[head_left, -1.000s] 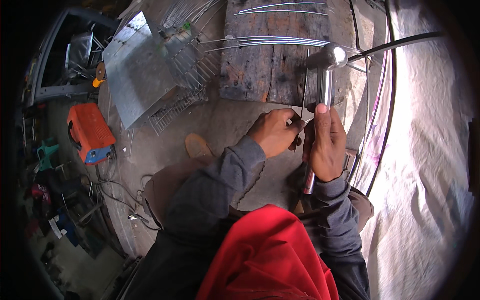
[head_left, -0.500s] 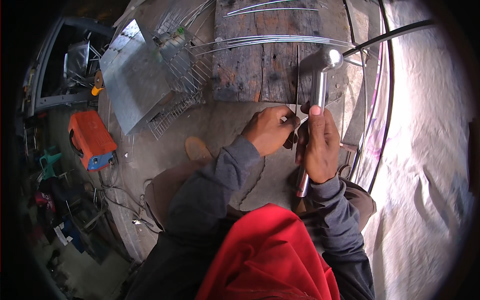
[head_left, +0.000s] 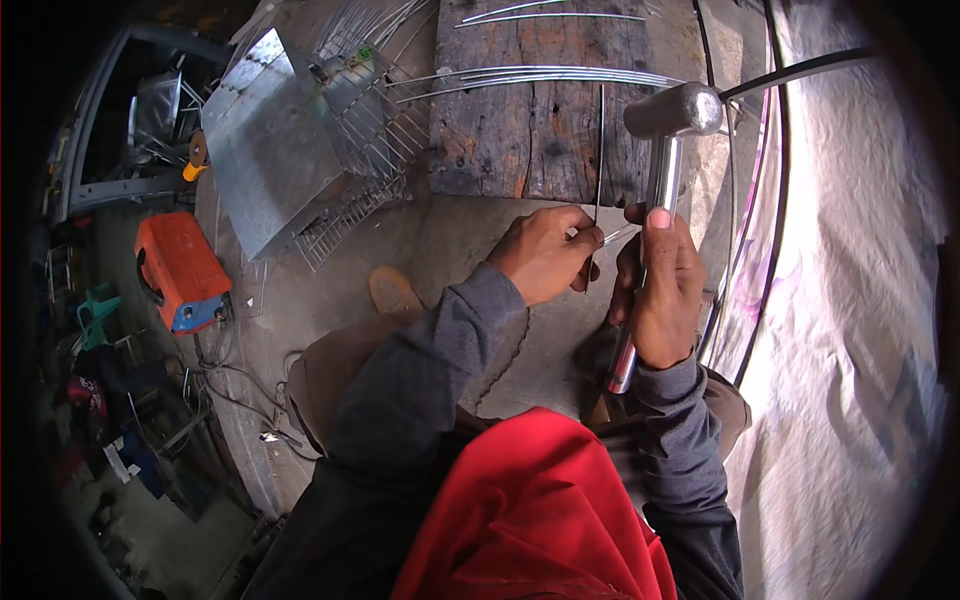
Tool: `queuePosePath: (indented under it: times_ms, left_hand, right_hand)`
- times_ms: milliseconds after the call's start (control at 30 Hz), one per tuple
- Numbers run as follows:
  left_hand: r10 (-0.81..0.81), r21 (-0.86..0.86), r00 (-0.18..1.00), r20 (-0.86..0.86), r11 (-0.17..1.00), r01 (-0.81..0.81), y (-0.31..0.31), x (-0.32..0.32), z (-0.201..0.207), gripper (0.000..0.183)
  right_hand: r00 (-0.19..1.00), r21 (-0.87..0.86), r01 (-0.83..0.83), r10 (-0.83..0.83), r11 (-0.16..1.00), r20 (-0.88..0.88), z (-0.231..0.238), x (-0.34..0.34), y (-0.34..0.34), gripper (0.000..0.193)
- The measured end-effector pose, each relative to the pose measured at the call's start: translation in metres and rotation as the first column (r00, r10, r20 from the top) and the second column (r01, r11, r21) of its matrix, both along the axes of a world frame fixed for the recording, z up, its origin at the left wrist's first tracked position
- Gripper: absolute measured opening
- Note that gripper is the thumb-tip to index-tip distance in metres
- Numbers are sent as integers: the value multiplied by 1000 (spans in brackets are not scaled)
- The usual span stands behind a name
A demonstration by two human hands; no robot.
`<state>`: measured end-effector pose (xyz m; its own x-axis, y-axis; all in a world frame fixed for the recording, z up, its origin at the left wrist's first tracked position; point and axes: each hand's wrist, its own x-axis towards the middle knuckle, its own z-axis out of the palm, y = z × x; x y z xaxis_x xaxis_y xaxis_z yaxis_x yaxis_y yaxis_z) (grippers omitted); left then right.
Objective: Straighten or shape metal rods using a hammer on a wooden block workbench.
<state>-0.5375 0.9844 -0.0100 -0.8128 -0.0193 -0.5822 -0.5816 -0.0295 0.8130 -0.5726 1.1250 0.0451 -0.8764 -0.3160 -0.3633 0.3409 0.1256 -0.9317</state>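
Note:
My right hand (head_left: 668, 290) is closed round the shiny metal handle of a hammer (head_left: 668, 165), its thumb lying along the shaft. The hammer's thick silver head is uppermost, over the right edge of a scorched wooden board (head_left: 490, 150). Between the fingertips of my left hand (head_left: 548, 255) a thin metal rod (head_left: 602, 140) is pinched, its far end reaching over the board. A short bright piece of wire shows between the two hands; which hand has it, if either, I cannot tell. Several long thin rods (head_left: 560, 74) lie across the board's far part.
Bent sheet metal (head_left: 275, 150) rests beside a wire grid (head_left: 345, 230) at the left. Farther left are an orange box-shaped machine (head_left: 185, 262) with cables and a grinder-like tool with a yellow part (head_left: 194, 170). White cloth (head_left: 840, 330) and dark cables (head_left: 782, 190) run along the right.
My right hand and the hammer have shifted to the right, away from my left hand. The left hand keeps its pinch on the rod and has barely moved.

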Motion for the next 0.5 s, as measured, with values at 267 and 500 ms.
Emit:
queuePosePath:
  times_ms: [267,500]
  left_hand:
    - [-3,-67,995,-99,998,-4,0,1,-5,26]
    - [14,-31,996,-93,999,-17,-1,3,-12,28]
  right_hand:
    - [998,-39,-59,60,998,13,-8,6,-4,38]
    - [998,20,-62,61,998,27,-7,6,-6,38]
